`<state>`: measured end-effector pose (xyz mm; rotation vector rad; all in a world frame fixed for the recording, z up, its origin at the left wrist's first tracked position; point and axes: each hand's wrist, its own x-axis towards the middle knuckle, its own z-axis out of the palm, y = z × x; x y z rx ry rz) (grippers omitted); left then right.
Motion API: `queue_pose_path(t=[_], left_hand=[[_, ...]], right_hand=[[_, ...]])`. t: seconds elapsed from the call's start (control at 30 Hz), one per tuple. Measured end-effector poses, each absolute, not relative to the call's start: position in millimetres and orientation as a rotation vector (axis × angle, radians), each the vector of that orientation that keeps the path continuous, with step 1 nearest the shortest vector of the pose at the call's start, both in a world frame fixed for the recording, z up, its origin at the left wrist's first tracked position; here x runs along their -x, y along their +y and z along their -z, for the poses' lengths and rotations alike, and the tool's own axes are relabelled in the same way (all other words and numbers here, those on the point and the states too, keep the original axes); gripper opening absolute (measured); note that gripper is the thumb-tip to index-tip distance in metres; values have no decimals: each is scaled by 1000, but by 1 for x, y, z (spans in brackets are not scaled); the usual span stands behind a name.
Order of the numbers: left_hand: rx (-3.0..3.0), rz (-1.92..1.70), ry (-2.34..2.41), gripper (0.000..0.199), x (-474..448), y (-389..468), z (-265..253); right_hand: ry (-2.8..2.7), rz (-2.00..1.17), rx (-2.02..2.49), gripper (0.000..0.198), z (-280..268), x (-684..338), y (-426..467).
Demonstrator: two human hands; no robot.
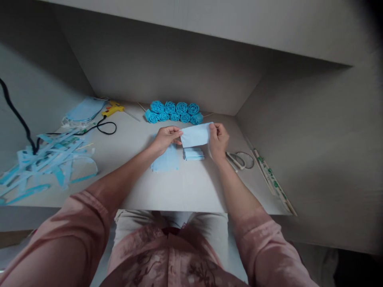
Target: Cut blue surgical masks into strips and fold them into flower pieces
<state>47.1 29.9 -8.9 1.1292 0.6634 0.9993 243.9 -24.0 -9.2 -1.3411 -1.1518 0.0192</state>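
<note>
Just nearer than the hands, on the desk [187, 195], lie flat sheets [166, 161] below the left hand [165, 140] and a folded pile [194, 154] between the hands. Above that pile, left and right hand [219, 140] pinch opposite ends of a pale-blue piece [196, 135], equally near, its long axis running hand to hand. Rightward, green print on a wrapper [271, 175] is unreadable. Beyond sit blue rosettes [181, 108].

On the table [191, 195], folded pieces [194, 154] are located centrally, with stacked sheets [166, 160] left and scissors [236, 160] right. Rosettes [174, 111] are arranged at the far side. The glue gun [112, 109] is placed far left beside face masks [86, 110], cut strips [50, 157] nearer left. Sticks [273, 177] are laid along the right wall [305, 143].
</note>
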Motion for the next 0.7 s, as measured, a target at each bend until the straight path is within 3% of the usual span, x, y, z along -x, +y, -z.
queue_pose_path(t=[0.4, 0.7], left_hand=[[-1068, -1023, 563, 25, -49, 28, 8], [-1115, -1014, 472, 34, -48, 29, 9]], right_hand=[[-1134, -17, 1339, 39, 10, -241, -24], [-1133, -23, 1346, 38, 10, -241, -25]])
